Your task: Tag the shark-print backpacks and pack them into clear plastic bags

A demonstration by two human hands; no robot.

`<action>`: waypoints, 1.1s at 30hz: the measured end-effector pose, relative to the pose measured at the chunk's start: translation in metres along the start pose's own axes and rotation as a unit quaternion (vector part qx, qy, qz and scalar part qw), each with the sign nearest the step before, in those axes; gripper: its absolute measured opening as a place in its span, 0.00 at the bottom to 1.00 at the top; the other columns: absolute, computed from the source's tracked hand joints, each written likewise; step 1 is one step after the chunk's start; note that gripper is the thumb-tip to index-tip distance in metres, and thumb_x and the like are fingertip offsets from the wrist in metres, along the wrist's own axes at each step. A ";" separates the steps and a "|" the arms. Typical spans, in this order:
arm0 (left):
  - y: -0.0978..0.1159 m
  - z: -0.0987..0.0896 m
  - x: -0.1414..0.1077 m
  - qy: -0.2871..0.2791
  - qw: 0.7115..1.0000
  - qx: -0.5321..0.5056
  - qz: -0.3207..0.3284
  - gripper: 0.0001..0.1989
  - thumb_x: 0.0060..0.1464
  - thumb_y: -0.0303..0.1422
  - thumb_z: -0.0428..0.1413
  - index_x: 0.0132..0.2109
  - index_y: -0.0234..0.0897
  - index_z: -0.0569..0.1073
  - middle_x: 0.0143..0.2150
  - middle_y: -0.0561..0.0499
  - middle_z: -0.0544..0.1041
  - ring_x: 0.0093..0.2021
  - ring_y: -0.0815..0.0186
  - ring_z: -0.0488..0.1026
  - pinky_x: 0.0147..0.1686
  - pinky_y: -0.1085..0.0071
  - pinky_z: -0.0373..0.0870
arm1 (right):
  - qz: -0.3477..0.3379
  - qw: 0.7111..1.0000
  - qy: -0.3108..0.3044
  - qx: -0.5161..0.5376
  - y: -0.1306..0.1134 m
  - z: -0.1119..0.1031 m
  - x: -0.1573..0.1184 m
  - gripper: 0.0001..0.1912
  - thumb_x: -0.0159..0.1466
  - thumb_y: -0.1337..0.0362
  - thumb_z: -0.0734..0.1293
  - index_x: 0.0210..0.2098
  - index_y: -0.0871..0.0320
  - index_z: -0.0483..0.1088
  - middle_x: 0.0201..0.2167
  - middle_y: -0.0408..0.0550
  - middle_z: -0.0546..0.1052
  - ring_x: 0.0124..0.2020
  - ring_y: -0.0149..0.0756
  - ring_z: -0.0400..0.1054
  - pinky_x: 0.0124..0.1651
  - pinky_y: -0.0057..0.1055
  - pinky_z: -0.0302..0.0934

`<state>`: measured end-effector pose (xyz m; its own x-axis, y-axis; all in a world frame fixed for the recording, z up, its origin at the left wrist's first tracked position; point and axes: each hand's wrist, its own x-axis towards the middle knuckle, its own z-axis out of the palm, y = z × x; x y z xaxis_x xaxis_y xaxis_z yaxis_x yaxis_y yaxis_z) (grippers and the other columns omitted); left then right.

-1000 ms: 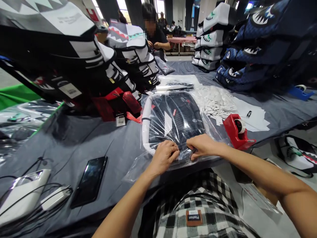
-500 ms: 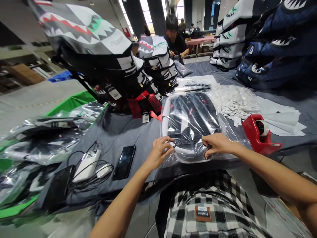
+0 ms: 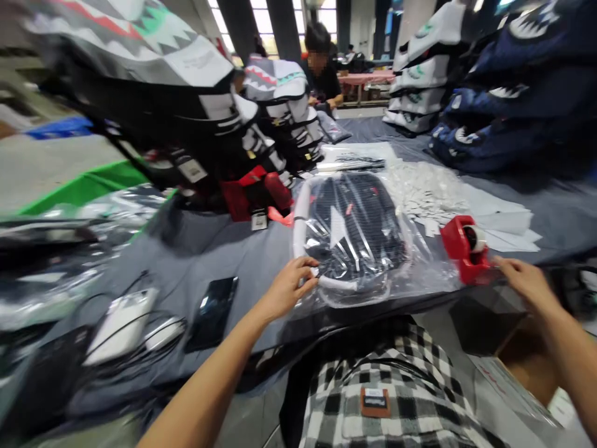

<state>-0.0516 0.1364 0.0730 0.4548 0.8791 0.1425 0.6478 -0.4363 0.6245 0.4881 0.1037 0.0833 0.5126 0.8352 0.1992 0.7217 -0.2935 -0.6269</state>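
Observation:
A black ribbed backpack with white edging (image 3: 352, 233) lies flat on the table inside a clear plastic bag (image 3: 422, 274). At its near left corner, my left hand (image 3: 289, 286) pinches the bag, with thumb and fingers closed on the plastic. My right hand (image 3: 527, 283) is off to the right, fingers stretched out toward the cutting end of a red tape dispenser (image 3: 466, 249) holding a roll of tape. The fingertips are at that end or just beside it; blur hides whether they touch it.
Stacked shark-face backpacks (image 3: 153, 81) stand at the left, navy ones (image 3: 517, 93) at the right. A phone (image 3: 212, 311), a white power bank with cables (image 3: 124, 323), white tags (image 3: 426, 193) and white sheets (image 3: 499, 214) lie on the grey cloth. A person (image 3: 321, 74) works across the table.
My right hand has let go of the bag's near right edge and moved right to the tape dispenser. My left hand stays at the bag's corner. The view has shifted slightly.

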 end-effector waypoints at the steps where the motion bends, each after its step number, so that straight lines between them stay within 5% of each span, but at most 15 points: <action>1: -0.001 0.000 0.000 0.002 1.000 0.002 0.002 0.16 0.61 0.43 0.50 0.31 0.40 0.73 0.53 0.44 0.76 0.54 0.58 0.72 0.56 0.59 0.69 | 0.056 0.996 -0.008 0.065 -0.001 0.003 -0.002 0.21 0.53 0.42 0.66 0.21 0.54 0.70 0.22 0.56 0.73 0.27 0.46 0.66 0.33 0.44 0.58; 10: -0.019 -0.003 0.003 -0.013 0.997 0.070 0.025 0.28 0.58 0.59 0.46 0.29 0.43 0.76 0.52 0.47 0.79 0.51 0.54 0.76 0.50 0.58 0.76 | 0.149 0.974 0.054 0.163 0.001 0.032 -0.003 0.24 0.48 0.43 0.72 0.20 0.60 0.71 0.18 0.49 0.74 0.22 0.34 0.64 0.28 0.31 0.57; 18: -0.025 -0.002 0.002 0.002 0.997 0.077 0.012 0.32 0.53 0.66 0.45 0.29 0.44 0.77 0.51 0.46 0.80 0.51 0.51 0.77 0.46 0.57 0.77 | 0.104 0.974 0.094 0.176 -0.001 0.015 -0.035 0.16 0.51 0.50 0.72 0.24 0.57 0.70 0.26 0.48 0.77 0.32 0.38 0.67 0.37 0.33 0.60; 26: -0.021 -0.002 0.004 -0.006 0.999 0.052 -0.004 0.29 0.54 0.63 0.47 0.28 0.44 0.76 0.51 0.47 0.79 0.49 0.52 0.76 0.49 0.55 0.75 | 0.158 0.904 0.092 0.387 -0.009 0.053 -0.086 0.26 0.55 0.39 0.68 0.25 0.51 0.54 0.18 0.36 0.59 0.20 0.29 0.53 0.22 0.27 0.52; 31: 0.003 -0.002 -0.003 -0.007 1.000 0.010 -0.011 0.20 0.59 0.51 0.50 0.30 0.42 0.74 0.52 0.46 0.78 0.52 0.56 0.74 0.53 0.58 0.71 | 0.118 0.863 -0.004 0.491 -0.024 0.045 -0.091 0.31 0.51 0.50 0.74 0.23 0.53 0.45 0.18 0.32 0.48 0.18 0.24 0.42 0.17 0.22 0.45; 33: 0.007 -0.004 -0.001 -0.007 1.000 0.000 -0.014 0.16 0.60 0.45 0.50 0.31 0.40 0.73 0.53 0.46 0.77 0.53 0.57 0.73 0.55 0.58 0.69 | 0.169 0.829 -0.008 0.533 -0.016 0.047 -0.079 0.29 0.47 0.57 0.77 0.23 0.54 0.50 0.17 0.31 0.51 0.17 0.21 0.43 0.16 0.19 0.43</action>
<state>-0.0493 0.1334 0.0803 0.4448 0.8882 0.1153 0.6600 -0.4120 0.6282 0.4136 0.0642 0.0420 0.5890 0.7978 -0.1290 -0.2885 0.0584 -0.9557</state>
